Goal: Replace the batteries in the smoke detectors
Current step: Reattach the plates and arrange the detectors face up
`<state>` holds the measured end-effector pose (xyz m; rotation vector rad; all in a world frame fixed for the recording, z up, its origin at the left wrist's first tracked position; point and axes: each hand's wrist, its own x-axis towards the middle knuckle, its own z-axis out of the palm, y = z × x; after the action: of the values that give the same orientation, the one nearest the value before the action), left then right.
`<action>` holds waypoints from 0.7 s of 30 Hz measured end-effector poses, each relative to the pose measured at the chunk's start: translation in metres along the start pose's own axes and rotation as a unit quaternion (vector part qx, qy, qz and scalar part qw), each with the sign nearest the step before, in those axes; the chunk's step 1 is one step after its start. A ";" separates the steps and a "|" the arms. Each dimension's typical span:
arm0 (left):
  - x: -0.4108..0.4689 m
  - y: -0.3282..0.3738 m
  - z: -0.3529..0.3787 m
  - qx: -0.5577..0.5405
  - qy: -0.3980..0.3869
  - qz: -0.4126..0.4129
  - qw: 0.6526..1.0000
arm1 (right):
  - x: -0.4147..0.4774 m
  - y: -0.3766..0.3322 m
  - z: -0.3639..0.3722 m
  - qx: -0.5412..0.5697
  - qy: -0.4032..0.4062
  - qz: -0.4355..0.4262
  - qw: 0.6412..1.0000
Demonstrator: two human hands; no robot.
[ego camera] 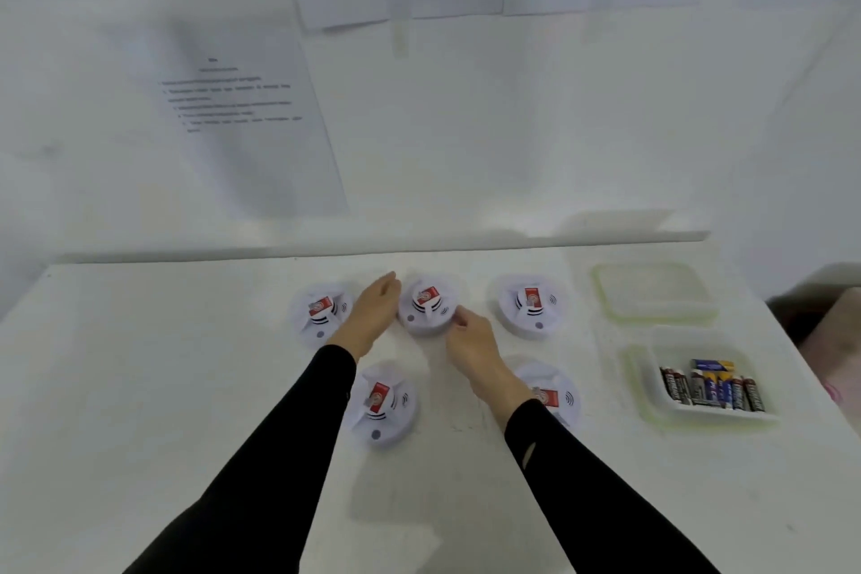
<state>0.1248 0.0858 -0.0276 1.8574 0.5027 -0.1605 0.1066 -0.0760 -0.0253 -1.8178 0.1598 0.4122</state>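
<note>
Both hands are at one smoke detector, the middle detector (pixel 426 308) in the far row on the white table (pixel 186 364). The left hand (pixel 372 315) lies along its left side with the fingers nearly straight and together. It is opened and curls around nothing, and the picture is too soft to say if it really touches the housing. The right hand (pixel 473 343) is at the right side of the same detector. Its fingers (pixel 459 317) are bent and the tips meet the rim, but I cannot tell if they truly grip it or only touch it. The detector sits flat on the table between the two hands, with a red label on its top.

Four more detectors are around this place. Just beside the left hand, on its outer side, is the left detector (pixel 321 310). Beyond the right hand, a little apart, is the right detector (pixel 529 305). Nearer to the person, under the left wrist, stands the near left detector (pixel 382 403). The near right detector (pixel 556 392) is partly hidden behind the right forearm. All of them carry the same red label.

Well apart from the hands, to the right, is a clear container (pixel 652 405) with a bunch of batteries (pixel 713 385) lying side by side in it. Its lid (pixel 654 291) lies flat on the table just behind it.

Both arms wear black sleeves (pixel 298 433). On the wall behind the table hang printed papers (pixel 242 117), but the text is too blurred to read.
</note>
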 end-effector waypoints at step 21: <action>-0.020 -0.040 -0.017 -0.115 -0.042 0.121 0.985 | 0.014 0.018 -0.005 0.045 -0.036 -0.117 0.991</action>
<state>0.0875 0.1070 -0.0498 1.6619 0.2230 -0.0155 0.1146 -0.0842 -0.0457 -1.7061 -0.0839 0.2987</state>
